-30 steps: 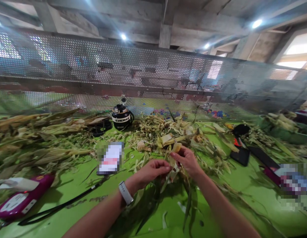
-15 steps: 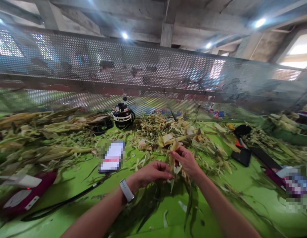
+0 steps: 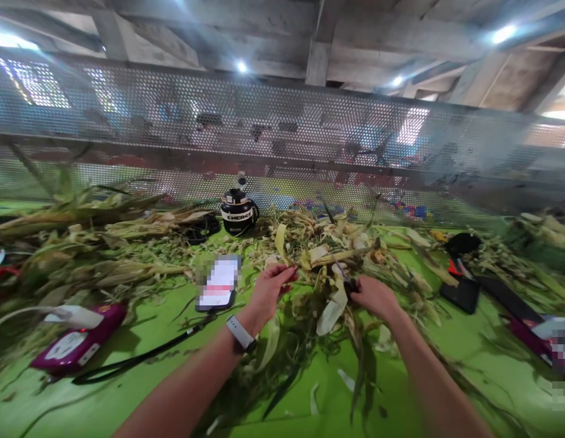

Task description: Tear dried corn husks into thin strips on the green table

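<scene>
While the left hand (image 3: 269, 286) pinches a husk (image 3: 281, 240), a black jug (image 3: 238, 212) stands upright.

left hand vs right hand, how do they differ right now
The left hand pinches a yellowish husk strip, raised; the right hand sits lower, closed on a small dark tool, hard to identify. The left wrist wears a white-banded watch; the right wrist is bare. Both work over the same husk pile.

Pixel blur is covering the whole phone (image 3: 218, 284). The corn husks (image 3: 330, 310) are hiding what the right hand (image 3: 376, 296) is gripping.
</scene>
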Demonstrator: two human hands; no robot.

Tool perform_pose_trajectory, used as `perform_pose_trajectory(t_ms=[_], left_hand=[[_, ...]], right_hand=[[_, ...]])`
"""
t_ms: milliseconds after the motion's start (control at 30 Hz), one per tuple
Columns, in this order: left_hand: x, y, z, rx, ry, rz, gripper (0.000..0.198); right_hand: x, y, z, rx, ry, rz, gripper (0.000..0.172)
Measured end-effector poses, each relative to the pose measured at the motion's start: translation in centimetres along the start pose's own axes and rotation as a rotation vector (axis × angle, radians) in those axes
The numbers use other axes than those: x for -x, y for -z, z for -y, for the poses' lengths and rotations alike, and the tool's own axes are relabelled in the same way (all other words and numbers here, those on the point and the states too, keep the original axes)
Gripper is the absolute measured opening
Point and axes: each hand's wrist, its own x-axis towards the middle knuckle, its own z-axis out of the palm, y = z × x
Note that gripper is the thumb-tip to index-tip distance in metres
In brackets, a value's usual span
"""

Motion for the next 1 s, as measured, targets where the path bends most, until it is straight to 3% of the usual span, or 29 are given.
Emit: perform_pose_trajectory(t_ms=[100, 200, 300, 400, 500, 600, 667, 833, 1000], left_hand=[[0.0, 0.0, 0.0, 0.079, -0.029, -0.015, 0.036], [-0.2, 0.0, -0.1, 0.156, -0.076, -0.046, 0.037], [-0.5, 0.0, -0.2, 0.250, -0.121, -0.112, 0.037], [-0.7, 0.0, -0.4, 0.332, -0.123, -0.157, 0.036], [-0.8, 0.0, -0.4, 0.360, -0.105, -0.173, 0.032], [-1.0, 0.0, -0.4, 0.347, -0.102, -0.210, 0.029], [-1.0, 0.0, -0.4, 0.335, -0.105, -0.235, 0.029], [-1.0, -0.2, 0.0, 0.300, -0.097, -0.215, 0.026], [-0.6, -0.7, 0.7, 0.302, -0.083, -0.162, 0.024]], right_hand=[[-0.4, 0.4, -0.8, -0.109, -0.020, 0.042, 0.008], [-0.6, 1.2, -2.4, -0.260, -0.003, 0.100, 0.015], [-0.5, 2.0, -2.8, -0.677, -0.012, 0.037, 0.009], [0.4, 2.4, -0.7, -1.011, 0.076, 0.053, 0.024], [2.1, 1.7, 3.2, -1.215, 0.173, 0.180, 0.035], [3.8, 0.5, 6.7, -1.203, 0.184, 0.283, 0.037], [4.6, -0.4, 8.0, -1.152, 0.170, 0.276, 0.037], [4.8, -1.4, 8.7, -1.047, 0.143, 0.188, 0.039], [4.6, -1.6, 8.8, -1.098, 0.152, 0.131, 0.043]])
